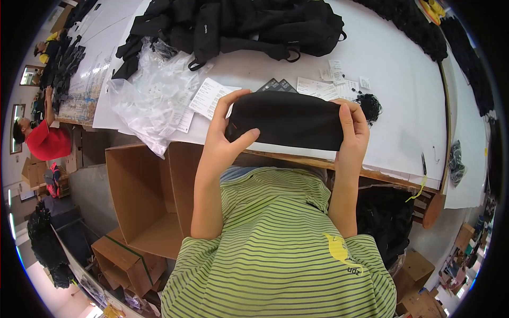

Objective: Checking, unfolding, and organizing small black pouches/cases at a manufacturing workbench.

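Stretched between my two hands is a black oblong fabric pouch (289, 119), held up above the table's near edge. My left hand (225, 130) grips its left end, thumb across the front face and fingers over the top. At the other end, my right hand (354, 124) is closed round the pouch's corner. Just behind the pouch lie dark printed tags (277, 85), partly covered by it. White printed label sheets (211, 99) are to the left of them, and more white labels (313, 86) to the right. A bundle of black cords (369, 107) rests beside my right hand.
A heap of black fabric pouches (233, 29) covers the table's far side. Clear plastic bags (154, 98) pile at the left. Snips with a yellow cord (423, 172) lie near the right corner. An open cardboard box (139, 191) stands below left; a person in red (49, 140) works farther left.
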A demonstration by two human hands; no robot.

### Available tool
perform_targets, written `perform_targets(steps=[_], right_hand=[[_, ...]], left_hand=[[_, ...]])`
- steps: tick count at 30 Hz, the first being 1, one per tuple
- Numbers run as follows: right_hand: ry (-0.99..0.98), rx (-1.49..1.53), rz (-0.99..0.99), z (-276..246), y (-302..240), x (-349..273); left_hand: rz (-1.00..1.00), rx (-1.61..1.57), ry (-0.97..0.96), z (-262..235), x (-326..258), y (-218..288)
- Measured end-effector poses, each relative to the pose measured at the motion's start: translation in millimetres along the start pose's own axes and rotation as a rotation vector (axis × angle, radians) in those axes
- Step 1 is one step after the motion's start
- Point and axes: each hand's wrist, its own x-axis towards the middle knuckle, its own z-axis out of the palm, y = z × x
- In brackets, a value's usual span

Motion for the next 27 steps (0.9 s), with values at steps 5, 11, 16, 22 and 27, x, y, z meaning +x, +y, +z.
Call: perform_targets(steps=[5, 11, 16, 22, 27], right_hand=[[0.025, -0.028, -0.05, 3.4, -2.0, -0.8], [0.03, -0.024, -0.087, 5.4, -5.9, -0.6], [0.036, -0.018, -0.093, 4.9, -4.8, -0.9], [0.03, -0.026, -0.101, 6.6, -5.9, -1.9], [0.048, -0.019, -0.107, 6.1, -5.2, -1.5]], left_hand=[[0.116, 0.004, -0.005, -0.2, 3.9, -2.9], [0.128, 0.053, 0.022, 5.1, 1.2, 0.9], [0.117, 0.012, -0.004, 3.5, 2.0, 2.0], [0.114, 0.063, 0.02, 5.8, -0.1, 1.1], [0.105, 0.0, -0.009, 4.1, 0.9, -1.2]])
